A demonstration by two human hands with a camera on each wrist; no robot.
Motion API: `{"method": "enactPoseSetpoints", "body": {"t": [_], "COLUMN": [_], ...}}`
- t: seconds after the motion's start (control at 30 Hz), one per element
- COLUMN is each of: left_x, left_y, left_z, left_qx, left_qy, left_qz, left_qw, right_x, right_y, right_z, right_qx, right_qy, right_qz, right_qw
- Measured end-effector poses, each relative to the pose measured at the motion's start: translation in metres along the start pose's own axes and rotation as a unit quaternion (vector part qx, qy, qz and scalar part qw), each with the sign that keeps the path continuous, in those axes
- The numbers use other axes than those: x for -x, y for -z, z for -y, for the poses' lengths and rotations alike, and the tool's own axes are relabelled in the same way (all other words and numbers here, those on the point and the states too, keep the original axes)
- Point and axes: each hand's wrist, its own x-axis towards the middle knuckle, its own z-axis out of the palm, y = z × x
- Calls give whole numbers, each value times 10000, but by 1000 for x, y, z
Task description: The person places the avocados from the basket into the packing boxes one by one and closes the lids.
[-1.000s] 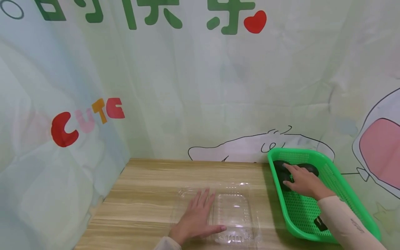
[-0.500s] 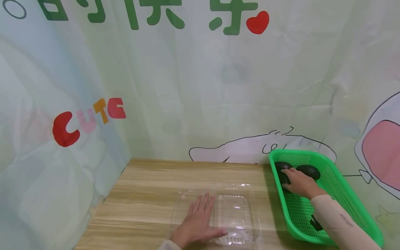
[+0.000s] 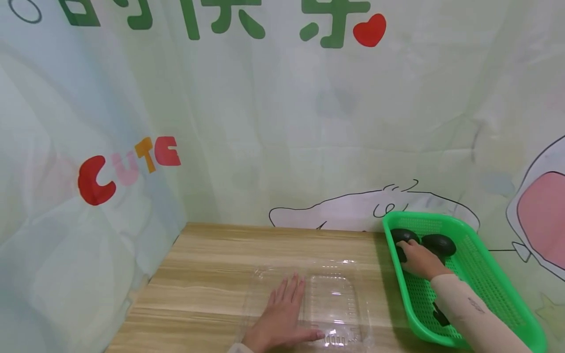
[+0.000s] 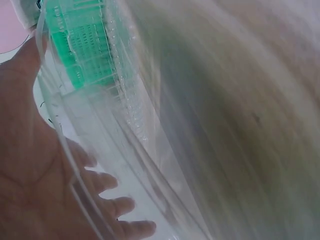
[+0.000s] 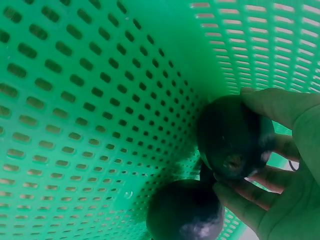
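In the head view a green plastic basket (image 3: 490, 274) stands at the right, holding several dark, smooth avocados. The right hand (image 3: 421, 260) reaches into its far left corner and grips an avocado (image 5: 235, 137), thumb on one side and curled fingers on the other. Right below that one in the right wrist view lies a second avocado (image 5: 186, 210). Another avocado (image 3: 439, 244) rests beside the hand against the far end. The left hand (image 3: 280, 314) lies with straight, spread fingers on the left half of a clear plastic clamshell box (image 3: 333, 299), which is open on the table.
The wooden table (image 3: 207, 274) ends at a printed cloth backdrop (image 3: 265, 122), close behind the basket. Another cloth side (image 3: 53, 235) borders it on the left. A small black piece (image 3: 440, 315) shows by the right sleeve, inside the basket's outline.
The right hand has drawn slightly toward the person and its fingers have closed round an avocado in the basket. The left hand stays on the clamshell box.
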Motion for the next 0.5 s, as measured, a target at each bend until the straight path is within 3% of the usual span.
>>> {"method": "enactPoseSetpoints", "body": {"t": [0.2,0.4,0.5], "left_x": [3,4,5], "left_y": [0,0,-2], "left_z": [-4,-6,-6], "left_qx": [-4,-3,1], "left_qy": [-56,10,35], "left_qz": [-18,45,81], "left_qw": [10000,10000,10000], "right_x": [-2,-2,0], "right_y": [-2,-5,-7], "right_z": [-1,-4,-5], "right_qx": [-140,-293,-330], "right_qy": [-64,-144,-107], "right_qz": [167,699,712], "right_qw": [9997,9970,9969]}}
